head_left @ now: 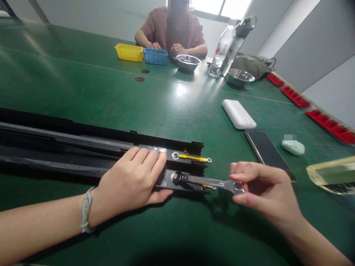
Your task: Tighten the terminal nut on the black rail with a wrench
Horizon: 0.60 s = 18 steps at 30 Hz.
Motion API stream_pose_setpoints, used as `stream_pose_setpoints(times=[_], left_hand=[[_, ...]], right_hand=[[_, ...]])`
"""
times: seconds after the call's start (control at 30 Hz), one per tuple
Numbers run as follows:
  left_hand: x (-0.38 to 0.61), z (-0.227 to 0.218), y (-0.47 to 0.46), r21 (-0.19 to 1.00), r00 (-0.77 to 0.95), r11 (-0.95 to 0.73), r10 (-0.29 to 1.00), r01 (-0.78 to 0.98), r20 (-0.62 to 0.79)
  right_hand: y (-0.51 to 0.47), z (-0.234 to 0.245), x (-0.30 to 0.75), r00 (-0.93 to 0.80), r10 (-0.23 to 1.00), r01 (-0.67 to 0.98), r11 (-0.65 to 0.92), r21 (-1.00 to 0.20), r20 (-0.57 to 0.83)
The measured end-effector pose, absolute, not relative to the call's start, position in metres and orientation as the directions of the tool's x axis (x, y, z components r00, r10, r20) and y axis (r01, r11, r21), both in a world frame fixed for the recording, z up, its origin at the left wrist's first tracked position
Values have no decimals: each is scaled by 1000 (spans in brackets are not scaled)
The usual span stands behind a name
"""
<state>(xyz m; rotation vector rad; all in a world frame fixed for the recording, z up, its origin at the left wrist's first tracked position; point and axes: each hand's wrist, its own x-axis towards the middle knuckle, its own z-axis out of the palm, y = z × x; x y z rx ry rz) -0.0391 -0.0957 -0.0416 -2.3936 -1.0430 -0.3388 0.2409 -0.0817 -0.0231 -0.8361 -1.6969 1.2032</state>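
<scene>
My left hand (135,177) lies flat, fingers stretched, pressing on a long black rail assembly (69,147) that runs from the left edge to the table's middle. At the rail's right end sit a short yellow wire with ring terminals (192,158) and a bolt (175,176). A silver wrench (208,181) has its ring end on that bolt. My right hand (263,188) pinches the wrench's open-jaw end between thumb and fingers.
On the green table lie a white case (238,113), a dark phone (266,149), a small white device (293,147) and a clear block (331,173). Far off: yellow bin (129,52), blue bin (155,56), steel bowls (188,61), bottles (222,50), red bins (330,125), a seated person (173,33).
</scene>
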Motion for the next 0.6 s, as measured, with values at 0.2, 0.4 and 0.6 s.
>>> stream_pose_setpoints(times=[0.2, 0.4, 0.6], left_hand=[[-38, -41, -95, -348, 676, -579, 617, 737, 403], [-37, -41, -94, -347, 676, -580, 617, 737, 404], [-38, -40, -97, -343, 673, -579, 617, 739, 408]], right_hand=[[-85, -23, 238, -455, 842, 13, 331, -944, 289], [-85, -22, 241, -457, 836, 14, 347, -938, 303], [-78, -18, 241, -278, 932, 169, 287, -943, 234]])
